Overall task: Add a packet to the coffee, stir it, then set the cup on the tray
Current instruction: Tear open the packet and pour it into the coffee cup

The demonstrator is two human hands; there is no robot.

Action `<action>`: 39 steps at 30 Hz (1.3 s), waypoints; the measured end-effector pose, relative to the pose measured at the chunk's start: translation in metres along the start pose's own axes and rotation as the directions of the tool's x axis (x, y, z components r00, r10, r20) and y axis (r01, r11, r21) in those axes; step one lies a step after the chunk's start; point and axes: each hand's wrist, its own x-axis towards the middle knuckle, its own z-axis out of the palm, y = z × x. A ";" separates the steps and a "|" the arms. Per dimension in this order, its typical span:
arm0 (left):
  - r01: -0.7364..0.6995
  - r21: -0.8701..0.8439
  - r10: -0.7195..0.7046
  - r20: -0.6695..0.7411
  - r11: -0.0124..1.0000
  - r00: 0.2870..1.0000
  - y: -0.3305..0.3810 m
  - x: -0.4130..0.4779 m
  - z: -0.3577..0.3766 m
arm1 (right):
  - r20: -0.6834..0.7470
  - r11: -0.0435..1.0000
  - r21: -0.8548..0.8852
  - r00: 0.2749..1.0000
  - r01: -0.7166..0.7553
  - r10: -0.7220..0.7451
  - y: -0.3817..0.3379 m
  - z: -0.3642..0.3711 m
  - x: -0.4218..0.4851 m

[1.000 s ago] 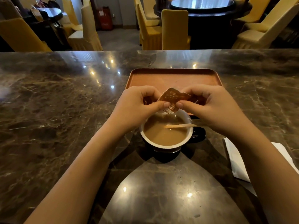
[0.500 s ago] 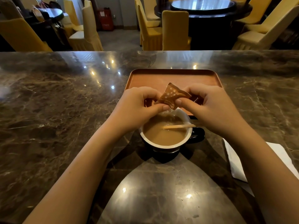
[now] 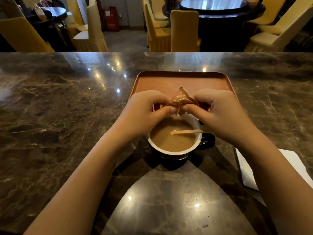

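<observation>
A dark cup (image 3: 174, 150) with a white inside holds milky coffee and stands on the marble counter. A wooden stir stick (image 3: 186, 132) rests in the coffee, leaning on the right rim. Just above the cup's far rim, my left hand (image 3: 145, 112) and my right hand (image 3: 220, 114) both pinch a small brown packet (image 3: 180, 100) with white star marks, its lower corner pointing down toward the coffee. Behind the hands lies a flat brown tray (image 3: 183, 80), with nothing on the part I can see.
A white paper napkin (image 3: 247, 170) lies on the counter to the right, partly under my right forearm. The brown marble counter (image 3: 59, 116) stretches wide to both sides. Yellow chairs and dark round tables stand beyond its far edge.
The packet has been bent from a flat strip into a peaked shape between both hands, its upper corner rising. The hands stayed over the cup's far rim. Cup and stick have not moved.
</observation>
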 end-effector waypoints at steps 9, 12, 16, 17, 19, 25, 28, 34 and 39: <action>0.032 -0.032 -0.032 0.003 0.999 0.999 0.001 0.000 0.001 | -0.024 1.000 -0.005 1.000 0.007 -0.008 0.001 0.001 0.000; 0.029 -0.049 -0.029 0.005 0.998 1.000 0.004 -0.001 0.001 | -0.008 1.000 -0.014 1.000 0.019 -0.019 0.000 0.001 0.000; 0.015 -0.023 -0.015 0.014 1.000 1.000 0.002 0.000 0.002 | 0.009 1.000 -0.005 1.000 0.028 -0.028 0.001 -0.001 0.001; 0.013 -0.016 -0.013 0.021 1.000 1.000 0.001 0.000 0.002 | 0.012 1.000 0.006 1.000 0.028 -0.028 0.001 -0.001 0.001; 0.015 -0.006 -0.015 0.030 1.000 0.999 -0.001 0.000 0.003 | 0.020 0.999 0.041 0.999 0.026 -0.027 0.000 -0.002 0.000; 0.013 -0.044 -0.013 0.011 0.999 1.000 0.000 0.000 0.001 | 0.003 0.993 0.116 1.000 -0.017 0.017 -0.001 -0.003 -0.002; 0.006 -0.053 -0.005 0.007 0.999 1.000 0.001 -0.001 -0.001 | -0.025 0.994 0.113 1.000 -0.004 0.007 -0.003 -0.003 -0.003; 0.023 -0.046 -0.022 0.009 0.999 1.000 0.003 -0.001 -0.001 | -0.046 0.996 0.091 0.999 0.019 -0.015 -0.005 -0.002 -0.003; 0.041 -0.036 -0.042 -0.021 0.998 0.999 0.000 0.000 0.000 | -0.050 0.994 0.111 0.999 0.010 -0.004 -0.005 -0.003 -0.003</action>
